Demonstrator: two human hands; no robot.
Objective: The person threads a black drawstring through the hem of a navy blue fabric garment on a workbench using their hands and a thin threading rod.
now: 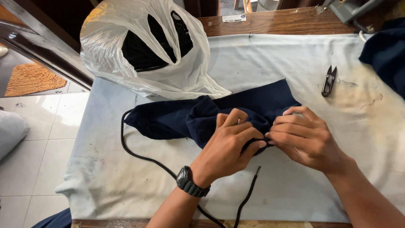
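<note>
Nearest the lens, two bare forearms reach in from the bottom edge; the left wrist carries a black watch (192, 182). Left hand (230, 145) and right hand (306, 137) meet fingertip to fingertip, both pinched closed on a bunched fold of navy cloth (202, 116) at the middle of the table.

Handling, by judgement: the cloth is soft, limp and light — it creases and bunches under the fingers and keeps no shape of its own. It looks neither slippery nor fragile. A hold is best taken at the edge or fold, as both hands have it now, with fingertips rather than the palm.

One black cord (143, 158) runs out from the left end of the cloth, loops across the cover and passes under the left forearm; a tipped end (257, 169) lies just below the hands. It appears thin, flexible and easy to pinch near the tip.

Count: one navy cloth in hand; one further dark fabric (386, 55) at the right edge, well apart; one cord; one pair of black snips (329, 80) near the far right; one white plastic bag (147, 50) holding dark material — contents not identifiable; one stained white table cover (295, 55).
</note>
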